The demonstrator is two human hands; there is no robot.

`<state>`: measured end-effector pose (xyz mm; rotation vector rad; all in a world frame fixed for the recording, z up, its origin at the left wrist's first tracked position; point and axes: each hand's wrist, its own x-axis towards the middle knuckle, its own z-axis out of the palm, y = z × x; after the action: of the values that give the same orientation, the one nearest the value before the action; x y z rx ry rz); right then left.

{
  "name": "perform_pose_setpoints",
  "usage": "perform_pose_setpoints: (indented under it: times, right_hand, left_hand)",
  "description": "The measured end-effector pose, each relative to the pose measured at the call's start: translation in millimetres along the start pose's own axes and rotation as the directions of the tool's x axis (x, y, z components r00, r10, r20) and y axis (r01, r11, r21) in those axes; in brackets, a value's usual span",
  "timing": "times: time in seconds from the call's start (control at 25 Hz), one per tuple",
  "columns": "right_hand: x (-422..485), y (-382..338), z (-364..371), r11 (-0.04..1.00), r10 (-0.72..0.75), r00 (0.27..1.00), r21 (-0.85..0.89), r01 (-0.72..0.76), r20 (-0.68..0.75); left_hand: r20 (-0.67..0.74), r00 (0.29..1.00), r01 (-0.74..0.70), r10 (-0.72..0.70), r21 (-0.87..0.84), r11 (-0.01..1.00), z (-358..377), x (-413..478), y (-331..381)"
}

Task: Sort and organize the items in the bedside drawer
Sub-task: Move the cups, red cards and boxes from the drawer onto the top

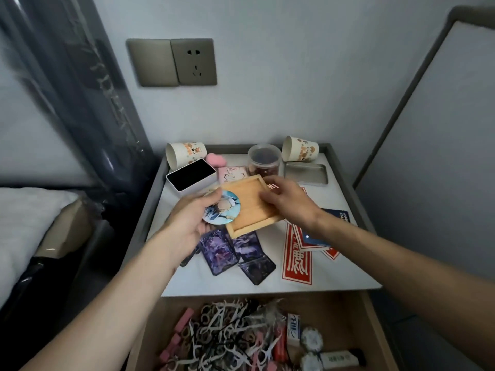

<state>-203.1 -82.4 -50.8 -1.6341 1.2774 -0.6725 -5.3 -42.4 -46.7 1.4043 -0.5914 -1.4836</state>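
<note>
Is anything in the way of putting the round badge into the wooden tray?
Nothing visible. The left hand holds the round badge at the left rim of the wooden tray, whose floor looks bare; the right hand grips only its right side.

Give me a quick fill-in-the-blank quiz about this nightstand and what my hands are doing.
1. The right hand grips a ___ tray.
2. The badge in the left hand is ___ in shape.
3. Both cups lie on their ___.
4. The drawer is ___.
Missing words: wooden; round; sides; open.
</note>
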Motion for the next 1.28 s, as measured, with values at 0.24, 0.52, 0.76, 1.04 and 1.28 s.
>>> perform_pose_setpoints:
  times: [0.24,0.52,0.76,1.04,1.28]
  right_hand:
    - [-22,32,-56,0.945,0.305,0.900,0.215,-0.246,-0.312]
    - [-15,56,-58,0.943,0.332,0.880,0.141,-0.301,-0.340]
    - [-21,53,-50,0.977,0.204,0.937,0.114,-0.179,-0.282]
    - [-24,50,-51,0.991,0.132,0.937,0.062,-0.118,-0.322]
    - [-4,61,-64,0.965,0.260,0.820,0.121,-0.231,-0.509]
  left_hand:
    - [0.017,1.000,0.012,-0.012,-0.011,1.000,36,-3,-12]
    - [-0.024,0.979,-0.179,0.203,0.373,0.910,82,16,-31]
    - [0.395,0.845,-0.473,0.361,0.866,0.160,112,19,-33]
    - [0.380,0.870,-0.413,0.314,0.910,0.044,121,29,-22]
    - [0.043,0.948,-0.281,0.316,0.583,0.763,79,52,-7]
